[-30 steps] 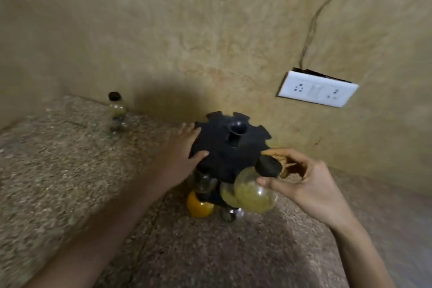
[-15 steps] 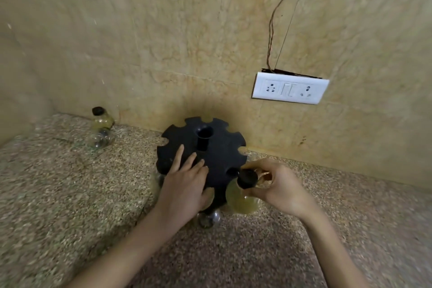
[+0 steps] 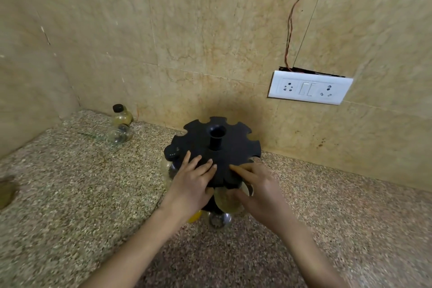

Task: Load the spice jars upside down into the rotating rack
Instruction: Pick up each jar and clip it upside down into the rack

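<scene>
Spice jars, round-bellied clear glass ones with black screw caps, sit at two spots: a pale-yellow jar [image 3: 228, 199] hangs under the near rim of the black plastic rotating rack [image 3: 216, 147], and two spare jars [image 3: 120, 124] rest by the wall in the far left corner of the worktop, one upright with yellowish powder, one lying in front of it. The rack is a flat matt disc with scalloped notches round its edge and a short hollow tube rising from its centre. Another black cap [image 3: 171, 153] pokes up through a notch at its left edge; an orange jar [image 3: 195, 216] and a clear jar [image 3: 219, 220] show beneath the disc. The left hand [image 3: 190, 184] lies flat on the disc, fingers spread, its grip holding nothing. The right hand [image 3: 259, 184] has its forefinger on the disc and its thumb against the pale-yellow jar; it seems to be a loose pinch, though the jar's neck is hidden. The speckled granite worktop [image 3: 70, 194] meets a beige marbled tile wall [image 3: 187, 30] bearing a white switch plate [image 3: 309, 87] with a thin wire [image 3: 291, 25] above.
</scene>
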